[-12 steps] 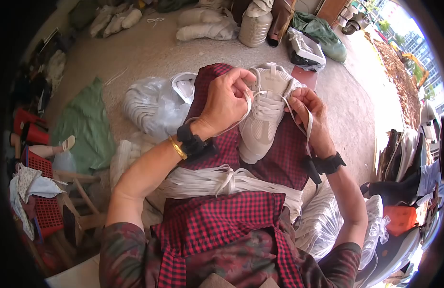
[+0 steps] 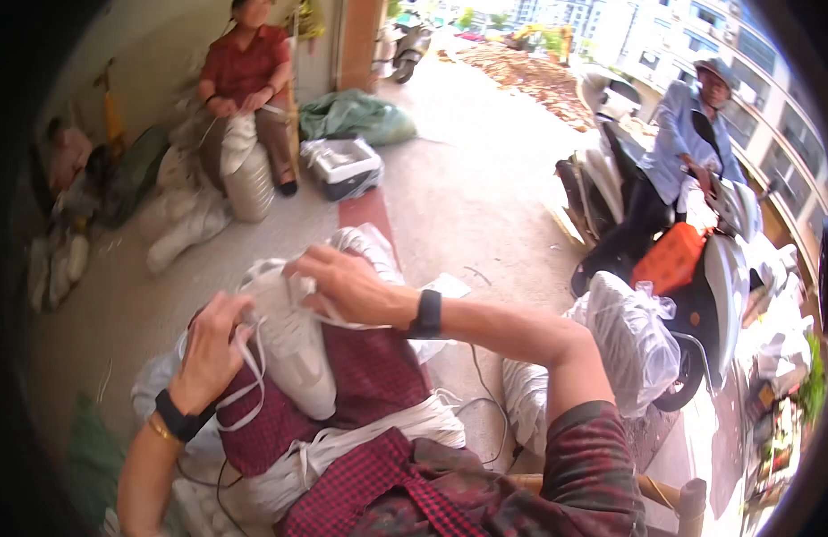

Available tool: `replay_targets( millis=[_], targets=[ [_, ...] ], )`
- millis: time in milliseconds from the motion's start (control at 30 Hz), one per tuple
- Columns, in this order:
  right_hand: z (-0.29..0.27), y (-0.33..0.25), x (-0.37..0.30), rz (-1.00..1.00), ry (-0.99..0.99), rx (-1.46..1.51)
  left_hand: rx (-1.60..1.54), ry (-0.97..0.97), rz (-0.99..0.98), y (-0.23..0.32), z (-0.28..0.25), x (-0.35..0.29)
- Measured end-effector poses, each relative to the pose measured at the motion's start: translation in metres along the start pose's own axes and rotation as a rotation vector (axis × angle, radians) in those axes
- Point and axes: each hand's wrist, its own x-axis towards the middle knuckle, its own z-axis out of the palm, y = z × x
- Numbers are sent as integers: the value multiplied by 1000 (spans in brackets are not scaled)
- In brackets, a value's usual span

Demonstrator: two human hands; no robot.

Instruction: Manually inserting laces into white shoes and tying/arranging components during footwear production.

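Honestly, from where I'm standing, the head view tells you plenty: the pale shoe (image 2: 293, 349) sits left of centre in the frame, resting on the checked apron (image 2: 373, 367), toe towards the bottom edge. The left hand (image 2: 211, 347) is just beside the shoe's left edge, fingertips pinched on the white lace (image 2: 253, 394), with a loop hanging below. The right hand (image 2: 349, 284) is over the shoe's upper right, thumb and fingers looking pinched on lace too, though it's a bit blurry there.

For this kind of lace work I'd pull both sides evenly, keep the strands flat and untwisted, and not let the shoe roll on that soft lap. I'd watch that dangling loop, it could easily snag a finger.

Also, the bundle of white laces (image 2: 356, 445) lies across the lap, lower middle, close enough to tangle with a loose end. Upper left, a co-worker (image 2: 248, 67) sits behind a ribbed pale jar (image 2: 250, 190), with an open box (image 2: 344, 170) and a green sack (image 2: 356, 116) nearby. Upper right, someone in a blue shirt (image 2: 669, 134) is at a scooter (image 2: 722, 300) with an orange bag (image 2: 669, 258). The plastic-wrapped bundle (image 2: 628, 327) could crowd the right elbow.
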Motion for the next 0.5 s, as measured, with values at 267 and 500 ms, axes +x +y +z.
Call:
replay_targets(
  millis=[267, 500],
  targets=[
    [-13, -5, 42, -525, -382, -413, 282, -402, 251, 1, -36, 36],
    [-1, 1, 60, -582, -487, -485, 352, -501, 243, -17, -30, 38]
  ],
)
